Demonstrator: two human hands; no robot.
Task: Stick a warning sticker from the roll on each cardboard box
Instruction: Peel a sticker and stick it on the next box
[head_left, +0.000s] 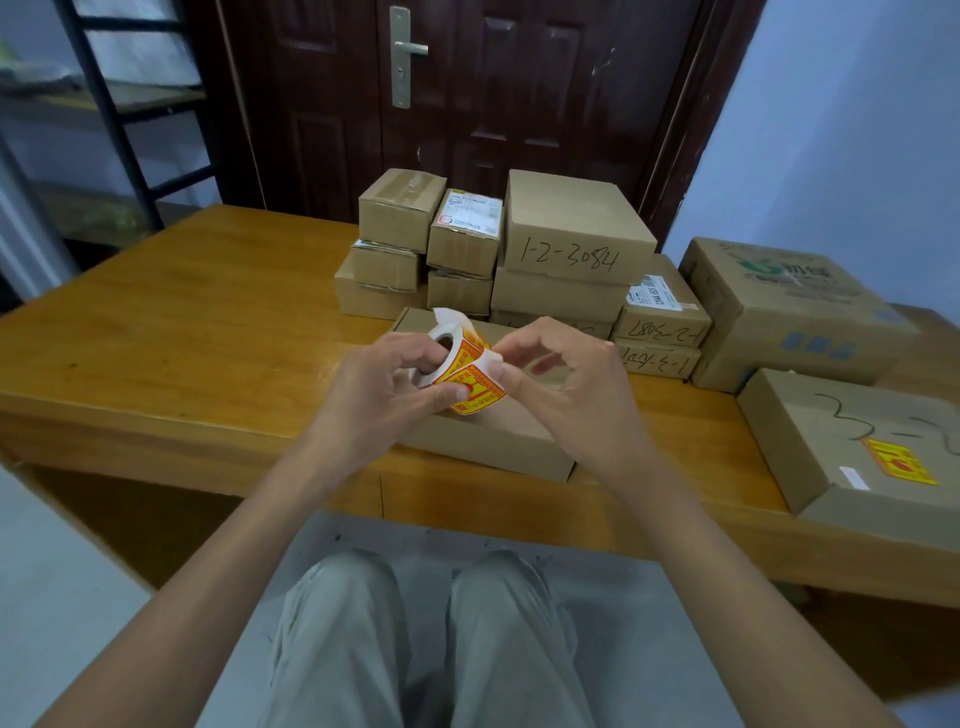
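Hands meet over flat cardboard box (483, 441) at front edge of wooden surface (197, 312). Left hand (374, 395) grips sticker roll (457, 364), fingers curled around it, thumb pressed on the outer orange-yellow sticker. Right hand (566, 384) pinches the white liner edge at the roll's right side between thumb and forefinger; other fingers loosely curled. A loose white liner tail (447, 316) sticks up from the roll top. Roll held above the flat box, not touching it as far as visible.

Stack of small boxes (421, 244) behind, near the door (467, 93); box marked 1-2-3084 (571, 228) on top of the middle pile. Large printed box (789, 306) at right. Front-right box (852, 447) carries an orange-yellow warning sticker (898, 462) on its top. Metal shelf (119, 104) at left. Grey trousers (415, 639) below.
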